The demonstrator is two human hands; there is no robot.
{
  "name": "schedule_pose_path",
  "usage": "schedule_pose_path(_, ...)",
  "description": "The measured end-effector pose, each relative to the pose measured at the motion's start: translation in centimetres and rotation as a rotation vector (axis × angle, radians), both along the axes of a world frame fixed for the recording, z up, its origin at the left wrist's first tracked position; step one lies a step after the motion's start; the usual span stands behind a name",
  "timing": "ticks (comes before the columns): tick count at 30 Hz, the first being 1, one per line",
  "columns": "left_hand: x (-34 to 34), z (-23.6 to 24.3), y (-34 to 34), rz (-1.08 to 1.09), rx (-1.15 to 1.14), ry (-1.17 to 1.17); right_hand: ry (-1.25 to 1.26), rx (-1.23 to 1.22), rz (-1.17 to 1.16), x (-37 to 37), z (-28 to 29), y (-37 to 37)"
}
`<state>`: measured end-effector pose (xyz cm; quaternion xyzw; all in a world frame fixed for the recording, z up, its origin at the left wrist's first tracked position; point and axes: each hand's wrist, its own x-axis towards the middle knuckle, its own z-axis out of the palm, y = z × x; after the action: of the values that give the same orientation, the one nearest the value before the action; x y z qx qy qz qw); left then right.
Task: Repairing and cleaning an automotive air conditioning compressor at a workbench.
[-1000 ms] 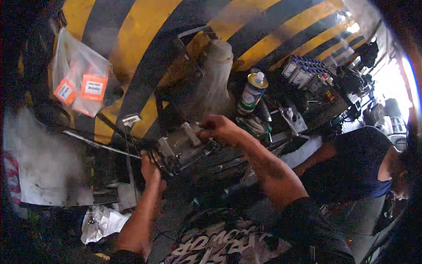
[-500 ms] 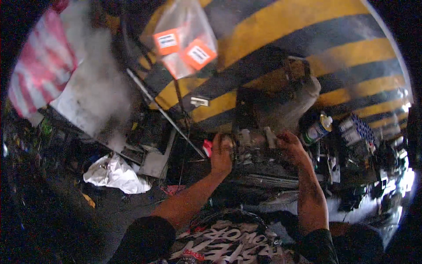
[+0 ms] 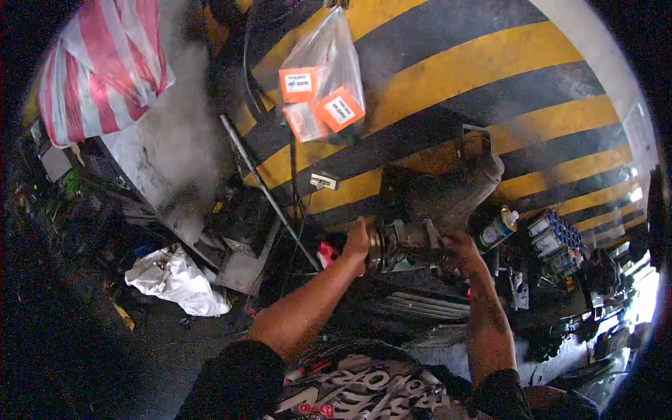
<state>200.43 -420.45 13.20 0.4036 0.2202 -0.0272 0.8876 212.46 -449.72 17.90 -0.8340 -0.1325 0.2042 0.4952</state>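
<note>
In front of my body is a dark metal assembly (image 3: 409, 240) with a round, ringed metal part (image 3: 376, 250) of brassy colour at its left end. My left hand (image 3: 357, 246) is closed against the outer side of that round part, its fingers partly hidden. At the right end of the assembly, my right hand (image 3: 460, 252) has curled fingers; what they grip cannot be made out. Behind the assembly stands a dusty grey machine housing (image 3: 451, 189). Right of it is a spray can (image 3: 498, 229) with a yellow top, near my right hand.
A clear bag (image 3: 325, 77) with orange boxes hangs before the black-and-yellow striped wall (image 3: 483, 56). A metal rod (image 3: 259, 175) leans left of my hands. A white crumpled sack (image 3: 175, 283) lies lower left, a red-striped bag (image 3: 105, 70) above. Several cans (image 3: 553, 234) stand right.
The view has shifted and is sharper now. Both hands stay at the two ends of the metal assembly, and the left hand shows more of the round part beside it.
</note>
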Motion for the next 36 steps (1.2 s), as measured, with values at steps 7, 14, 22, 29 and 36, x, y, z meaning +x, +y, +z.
schedule_pose_path(7,-0.6,-5.9,0.8,0.318,0.877,-0.079,-0.038,0.099,0.099,-0.3,-1.1,4.7)
schedule_pose_path(14,-2.3,-8.9,-0.2,0.359,0.882,-0.397,-0.018,0.242,-0.034,-0.9,-2.1,3.3)
schedule_pose_path(22,-2.2,0.1,0.5,0.164,0.781,-0.157,-0.094,0.208,0.069,2.5,-5.0,-1.1)
schedule_pose_path(29,1.3,-9.5,2.4,0.173,0.982,0.318,-0.038,0.129,0.016,-0.9,-1.7,4.6)
schedule_pose_path(36,-0.8,-8.4,0.3,0.457,1.181,-0.104,0.101,0.235,-0.090,-1.0,-1.4,4.2)
